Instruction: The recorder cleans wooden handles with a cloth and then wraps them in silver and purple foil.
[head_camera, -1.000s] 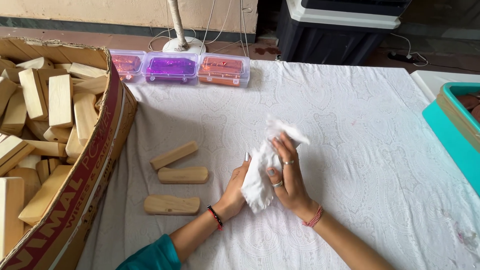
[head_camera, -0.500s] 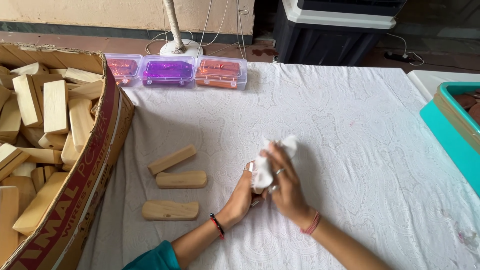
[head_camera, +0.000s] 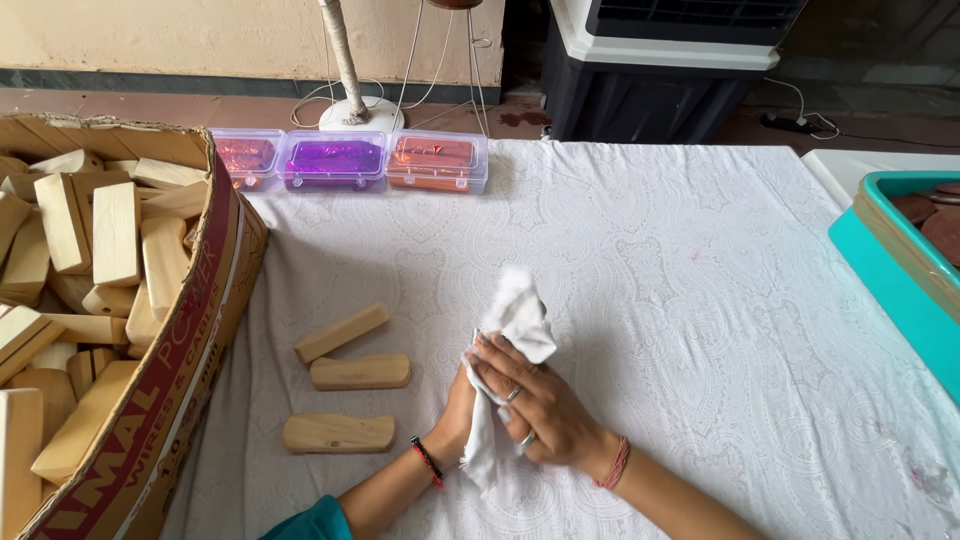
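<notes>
Both hands pressed together around a white cloth near the middle of the desk, just right of the three loose wooden blocks. Right hand on top, fingers curled and closed over the cloth, rings on two of them; left hand underneath, mostly hidden, seemingly clasped on the same cloth, though how tightly cannot be told. Something possibly wrapped inside the cloth, but nothing of it showing. As for progress, judged from the layout: three blocks laid out on the desk left of the cloth, a great many more heaped in the cardboard box farther left, so most of the pile seemingly untouched. Cloth soft, crumpled, one end sticking up past the fingers and another hanging below the palms. Blocks pale, smooth, oblong, some with rounded ends. Desk covering white with an embossed paisley pattern. Beyond the cloth, at the far edge, three clear plastic cases with orange, purple and orange contents. Far right of the cloth, a teal tray.
</notes>
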